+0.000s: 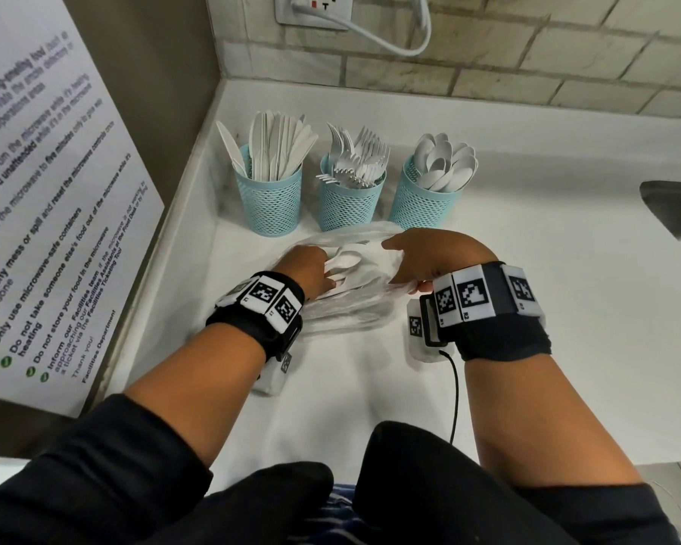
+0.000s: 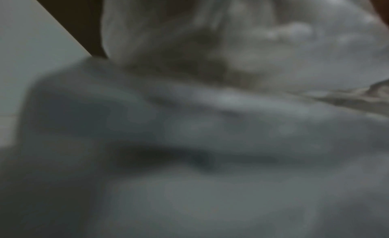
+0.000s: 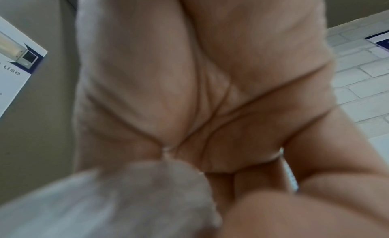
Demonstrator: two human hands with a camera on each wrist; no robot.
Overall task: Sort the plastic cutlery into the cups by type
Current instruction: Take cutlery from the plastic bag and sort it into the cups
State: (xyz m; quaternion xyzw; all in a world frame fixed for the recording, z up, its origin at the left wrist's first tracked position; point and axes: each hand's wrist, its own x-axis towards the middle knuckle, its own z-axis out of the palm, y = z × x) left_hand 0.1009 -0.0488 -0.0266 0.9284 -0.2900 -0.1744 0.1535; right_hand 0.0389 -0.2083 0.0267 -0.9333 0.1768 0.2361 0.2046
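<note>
Three teal mesh cups stand in a row at the back of the counter: knives in the left cup [image 1: 270,198], forks in the middle cup [image 1: 350,204], spoons in the right cup [image 1: 425,202]. In front of them lies a clear plastic bag [image 1: 354,308] of white cutlery. My left hand [image 1: 311,269] is inside the bag's mouth, fingers curled around white cutlery, and a spoon [image 1: 345,263] sticks out past them. My right hand [image 1: 429,257] grips the bag's right edge. The right wrist view shows my palm [image 3: 210,91] bunching the bag plastic [image 3: 126,205]. The left wrist view is a blur of bag [image 2: 210,125].
A printed notice [image 1: 56,190] covers the wall close on the left. A steel sink [image 1: 677,214] begins at the right edge. A power outlet with a white cord [image 1: 370,33] sits on the brick wall behind. White counter [image 1: 547,308] stretches to the right of the bag.
</note>
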